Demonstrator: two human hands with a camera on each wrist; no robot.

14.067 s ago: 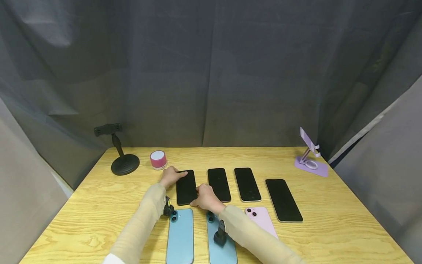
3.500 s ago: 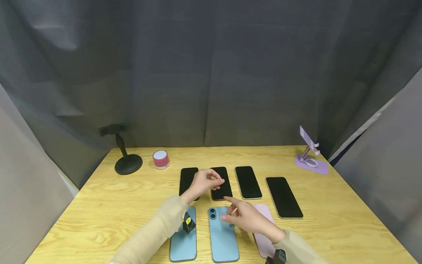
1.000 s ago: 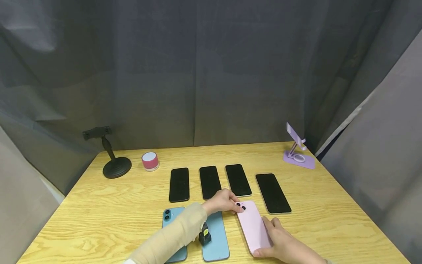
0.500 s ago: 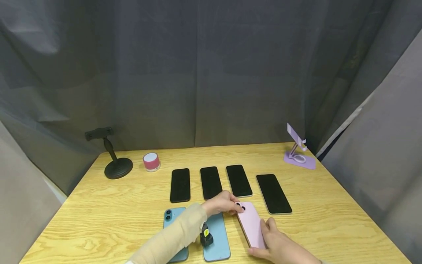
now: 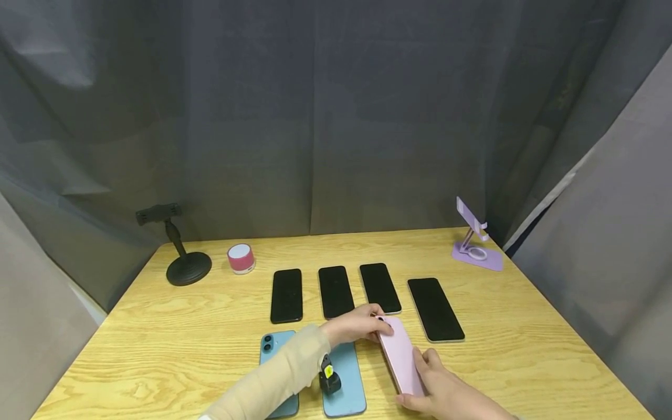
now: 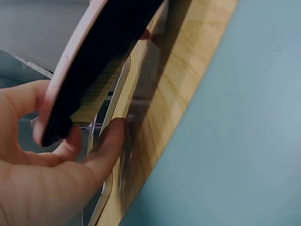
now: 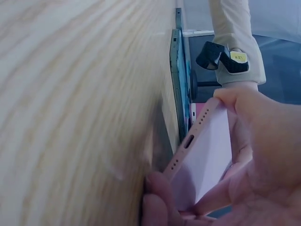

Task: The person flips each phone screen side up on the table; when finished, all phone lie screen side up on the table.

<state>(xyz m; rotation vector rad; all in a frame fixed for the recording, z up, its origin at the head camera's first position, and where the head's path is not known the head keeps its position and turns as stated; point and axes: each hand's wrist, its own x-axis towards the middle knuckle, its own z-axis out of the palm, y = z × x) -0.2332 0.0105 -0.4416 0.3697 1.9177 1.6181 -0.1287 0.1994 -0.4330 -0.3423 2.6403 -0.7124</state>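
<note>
Pinches the camera end of the pink phone (image 5: 403, 361) with the left hand (image 5: 359, 325); grips its lower end with the right hand (image 5: 448, 392). Holds it over the near part of the desk (image 5: 157, 332), tilted, with its left long edge raised and its dark face underneath; cannot tell about contact at the right edge. Probably takes both ends to steady a slim, smooth body. Stretches the left sleeve (image 5: 283, 373) above two blue phones (image 5: 345, 382), partly hiding both and crowding that side. Has four black phones (image 5: 336, 291) lying spaced apart beyond, perhaps for easy picking. Farther back, has a pink cylinder (image 5: 241, 260), a black stand (image 5: 189, 269) and a purple stand (image 5: 493, 259), none obstructing.
</note>
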